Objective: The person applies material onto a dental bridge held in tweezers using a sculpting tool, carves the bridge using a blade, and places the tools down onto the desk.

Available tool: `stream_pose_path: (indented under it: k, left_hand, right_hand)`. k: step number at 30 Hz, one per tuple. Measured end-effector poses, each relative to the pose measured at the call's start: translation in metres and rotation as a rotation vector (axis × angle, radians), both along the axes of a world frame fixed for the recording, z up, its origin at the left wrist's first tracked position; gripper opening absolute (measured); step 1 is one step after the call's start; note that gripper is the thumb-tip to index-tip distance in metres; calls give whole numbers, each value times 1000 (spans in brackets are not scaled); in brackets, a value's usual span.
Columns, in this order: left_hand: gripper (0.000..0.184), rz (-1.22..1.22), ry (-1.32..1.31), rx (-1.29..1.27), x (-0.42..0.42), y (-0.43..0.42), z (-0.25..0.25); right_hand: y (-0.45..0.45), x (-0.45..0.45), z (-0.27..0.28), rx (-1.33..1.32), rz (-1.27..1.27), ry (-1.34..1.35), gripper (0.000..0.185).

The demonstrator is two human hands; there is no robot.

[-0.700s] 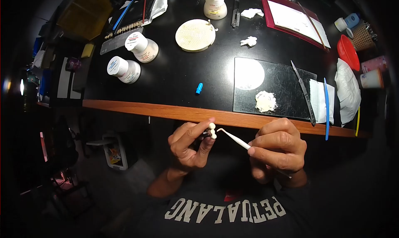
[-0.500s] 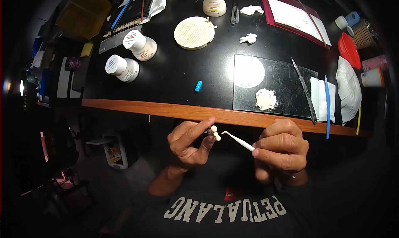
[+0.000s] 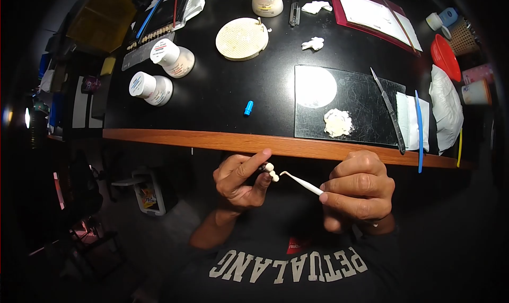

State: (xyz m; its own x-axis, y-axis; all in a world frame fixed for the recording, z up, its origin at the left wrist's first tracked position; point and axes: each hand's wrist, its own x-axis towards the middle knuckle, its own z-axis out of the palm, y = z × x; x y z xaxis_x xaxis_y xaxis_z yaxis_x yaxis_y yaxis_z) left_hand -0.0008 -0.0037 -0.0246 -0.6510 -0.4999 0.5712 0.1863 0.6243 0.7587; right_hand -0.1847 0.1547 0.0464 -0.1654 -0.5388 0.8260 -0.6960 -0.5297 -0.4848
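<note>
1. White tooth piece (image 3: pixel 272 172), head view: it sits in front of the person's chest, just short of the tabletop (image 3: pixel 207 104), pinched by the left hand (image 3: pixel 241 184). That hand hides part of it.
2. Right hand (image 3: pixel 360 189), same view: it grips a white tool (image 3: pixel 306 184) like a pen, the hooked tip turned towards the piece, just beside it, with a small gap showing.
3. Step in hand, as I judge it: close work on the piece with the tip. The next move seems to call for a light, steady approach, the left hand keeping the piece turned to the tip.
4. Around them: a dark slab (image 3: pixel 366 104) with a pale mound (image 3: pixel 338 123), a scalpel (image 3: pixel 388 112) lying across its right side, a blue cap (image 3: pixel 248 108), two bottles (image 3: pixel 177 60) and a round tray (image 3: pixel 242 39).
5. In the way: the wooden edge (image 3: pixel 212 140) lies just beyond both hands and could catch a knuckle; the covering grip limits access.
</note>
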Motion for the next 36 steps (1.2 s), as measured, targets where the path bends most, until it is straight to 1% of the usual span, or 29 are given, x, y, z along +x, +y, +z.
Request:
stream_pose_path:
  k: [5, 11, 17, 20, 26, 29, 32, 36]
  left_hand:
    - [42, -11, -16, 13, 2, 0, 1]
    - [38, -44, -26, 161, 0, 4, 20]
    - [36, -52, -61, 171, 1, 5, 27]
    - [36, -55, -83, 215, 2, 6, 31]
    - [36, -58, -100, 218, 3, 6, 35]
    - [36, -68, -79, 187, 1, 3, 32]
    - [36, -63, -82, 84, 1, 0, 29]
    - [37, -55, -49, 14, -1, -2, 23]
  right_hand:
    - [-4, -2, -3, -40, 15, 36, 29]
    - [-8, 2, -2, -78, -86, 55, 26]
    - [-9, 5, 4, -24, -140, 74, 23]
    - [-9, 5, 6, -4, -143, 90, 22]
    - [-10, 4, 5, -15, -140, 97, 21]
    - [-11, 4, 5, -23, -135, 93, 21]
    - [-7, 6, 5, -3, -113, 8, 21]
    - [-1, 5, 7, 23, -105, -73, 19]
